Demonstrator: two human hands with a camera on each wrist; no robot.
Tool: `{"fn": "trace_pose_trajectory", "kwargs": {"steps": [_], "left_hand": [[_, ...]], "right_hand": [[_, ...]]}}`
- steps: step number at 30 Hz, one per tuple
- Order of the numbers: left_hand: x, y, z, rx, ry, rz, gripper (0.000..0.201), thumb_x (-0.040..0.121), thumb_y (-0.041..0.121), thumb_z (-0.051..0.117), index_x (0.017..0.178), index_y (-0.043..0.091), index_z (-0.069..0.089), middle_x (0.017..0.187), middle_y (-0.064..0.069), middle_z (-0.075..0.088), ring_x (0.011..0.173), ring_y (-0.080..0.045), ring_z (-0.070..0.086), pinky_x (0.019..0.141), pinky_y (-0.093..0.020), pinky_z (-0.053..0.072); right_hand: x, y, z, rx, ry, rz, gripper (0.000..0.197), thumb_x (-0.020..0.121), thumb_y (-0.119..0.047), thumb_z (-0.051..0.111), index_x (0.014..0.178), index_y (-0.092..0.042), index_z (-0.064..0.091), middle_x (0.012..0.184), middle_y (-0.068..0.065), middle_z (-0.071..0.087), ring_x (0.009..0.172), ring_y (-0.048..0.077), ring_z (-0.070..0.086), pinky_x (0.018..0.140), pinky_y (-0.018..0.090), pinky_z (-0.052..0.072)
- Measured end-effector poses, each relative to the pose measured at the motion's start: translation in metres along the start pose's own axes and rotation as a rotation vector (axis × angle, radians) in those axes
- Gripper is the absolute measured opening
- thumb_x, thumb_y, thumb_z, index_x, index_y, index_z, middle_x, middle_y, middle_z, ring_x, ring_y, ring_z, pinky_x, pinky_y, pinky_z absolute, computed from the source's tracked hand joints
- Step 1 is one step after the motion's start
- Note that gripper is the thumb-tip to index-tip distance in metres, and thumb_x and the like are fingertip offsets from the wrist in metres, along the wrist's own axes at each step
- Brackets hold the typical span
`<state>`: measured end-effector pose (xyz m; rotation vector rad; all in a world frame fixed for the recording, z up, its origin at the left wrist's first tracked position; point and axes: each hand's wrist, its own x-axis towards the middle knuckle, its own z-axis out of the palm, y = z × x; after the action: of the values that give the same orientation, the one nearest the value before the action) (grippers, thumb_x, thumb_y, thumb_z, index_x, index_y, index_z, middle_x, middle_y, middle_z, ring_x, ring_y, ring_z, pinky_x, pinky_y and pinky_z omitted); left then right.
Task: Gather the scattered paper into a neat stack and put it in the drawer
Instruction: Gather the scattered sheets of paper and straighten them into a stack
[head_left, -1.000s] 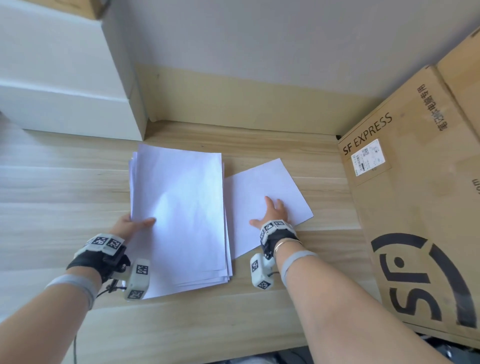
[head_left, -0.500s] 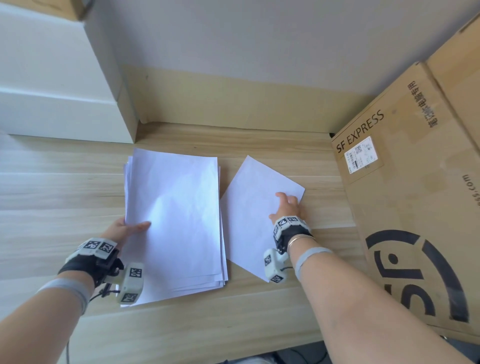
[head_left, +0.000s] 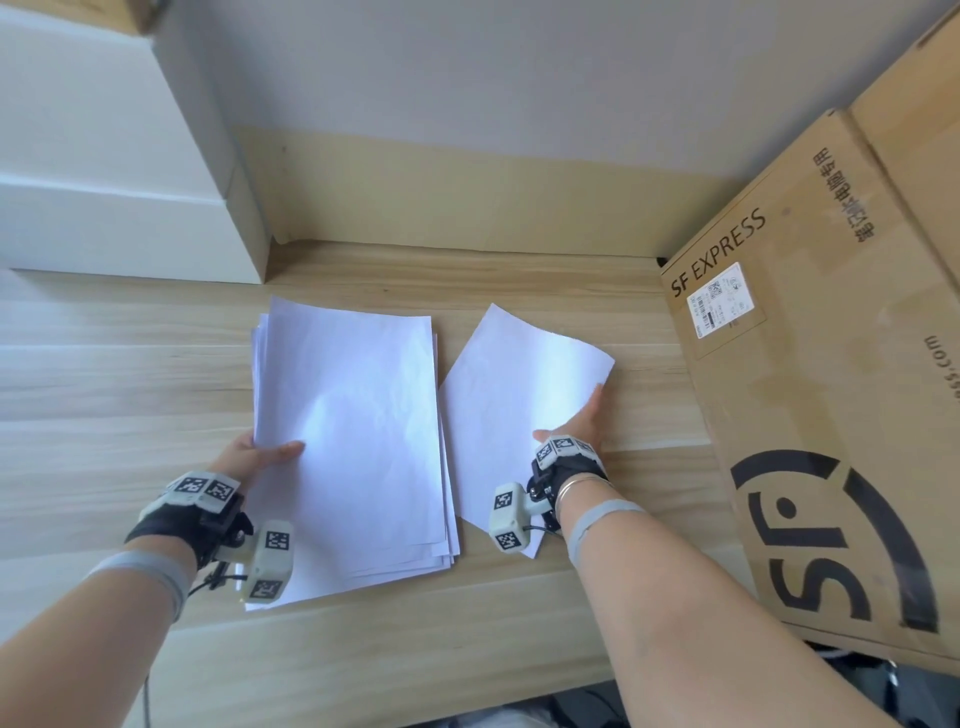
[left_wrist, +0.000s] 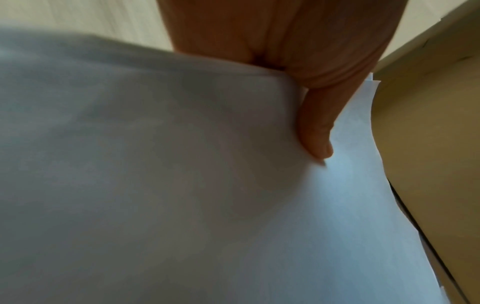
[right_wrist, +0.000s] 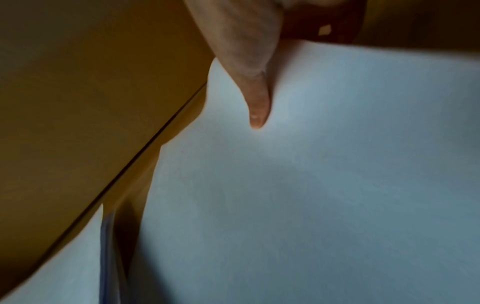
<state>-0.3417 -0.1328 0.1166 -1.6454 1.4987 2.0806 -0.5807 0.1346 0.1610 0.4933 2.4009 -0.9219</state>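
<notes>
The left hand (head_left: 249, 457) pinches the edge of the stack of white paper (head_left: 348, 441) on the light wooden bench (head_left: 104, 374), thumb on top. Just beside it, the right hand (head_left: 576, 426) pinches a single white paper sheet (head_left: 509, 395), tilted, near the big brown cardboard box (head_left: 831, 415).

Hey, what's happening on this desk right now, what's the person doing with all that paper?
A person is gathering white paper on a light wooden desk. The left hand grips the left edge of a rough stack of white sheets, thumb on top. The right hand holds the right edge of a single loose white sheet lying askew just right of the stack, not yet on it. A large brown cardboard box stands at the right. No drawer is in view.
</notes>
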Motion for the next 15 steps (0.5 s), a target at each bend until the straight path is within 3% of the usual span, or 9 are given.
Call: {"fn": "trace_pose_trajectory", "kwargs": {"steps": [2,3,6,9,11,13,15], "left_hand": [[-0.002,0.001,0.001,-0.008,-0.004,0.009,0.005,0.084,0.004,0.061,0.082,0.008,0.060,0.047,-0.003,0.068,0.042,-0.022,0.064,0.048,-0.035,0.054],[-0.003,0.001,0.002,-0.011,-0.002,0.011,0.006,0.084,0.004,0.061,0.081,0.009,0.060,0.047,-0.003,0.068,0.040,-0.020,0.064,0.046,-0.033,0.054],[-0.005,0.001,0.003,-0.021,0.009,0.012,0.007,0.083,0.001,0.062,0.082,0.008,0.060,0.047,-0.003,0.068,0.043,-0.024,0.064,0.048,-0.036,0.055],[-0.006,0.003,0.006,-0.026,0.016,-0.001,0.010,0.082,-0.002,0.061,0.080,0.007,0.059,0.043,-0.002,0.066,0.037,-0.020,0.063,0.040,-0.032,0.054],[-0.006,0.003,0.007,-0.010,0.023,-0.016,0.010,0.082,-0.002,0.062,0.079,0.007,0.059,0.042,-0.003,0.066,0.034,-0.017,0.062,0.038,-0.031,0.053],[-0.007,0.003,0.007,0.000,0.022,-0.022,0.010,0.081,-0.003,0.062,0.079,0.006,0.059,0.042,-0.004,0.065,0.035,-0.020,0.062,0.042,-0.034,0.054],[-0.007,0.003,0.006,0.012,0.021,-0.032,0.009,0.080,-0.003,0.063,0.079,0.006,0.060,0.043,-0.005,0.066,0.041,-0.026,0.062,0.057,-0.039,0.055]], "right_hand": [[0.004,-0.001,-0.009,0.041,0.033,-0.037,0.080,0.086,-0.005,0.063,0.149,-0.025,0.017,0.133,0.011,0.052,0.118,0.030,0.056,0.092,0.037,0.045],[0.007,-0.002,-0.014,0.039,0.042,-0.058,0.069,0.086,-0.006,0.063,0.145,-0.018,0.028,0.131,0.012,0.055,0.116,0.030,0.058,0.093,0.036,0.046],[0.015,-0.008,-0.028,-0.004,0.021,-0.161,0.036,0.089,-0.010,0.058,0.123,-0.002,0.055,0.122,0.016,0.063,0.107,0.032,0.061,0.088,0.033,0.046],[0.022,-0.022,-0.043,0.004,0.043,-0.251,0.027,0.088,-0.009,0.058,0.111,0.005,0.059,0.115,0.021,0.065,0.097,0.032,0.061,0.082,0.030,0.045],[0.024,-0.034,-0.052,0.012,0.045,-0.286,0.027,0.088,-0.010,0.057,0.110,0.007,0.058,0.115,0.024,0.065,0.097,0.033,0.062,0.085,0.034,0.047],[0.026,-0.045,-0.061,0.006,0.039,-0.303,0.031,0.089,-0.011,0.055,0.115,0.005,0.057,0.118,0.024,0.063,0.106,0.036,0.061,0.090,0.037,0.047],[0.026,-0.055,-0.069,-0.038,-0.009,-0.309,0.037,0.090,-0.014,0.054,0.123,0.002,0.054,0.124,0.020,0.061,0.112,0.034,0.059,0.091,0.033,0.045]]}}
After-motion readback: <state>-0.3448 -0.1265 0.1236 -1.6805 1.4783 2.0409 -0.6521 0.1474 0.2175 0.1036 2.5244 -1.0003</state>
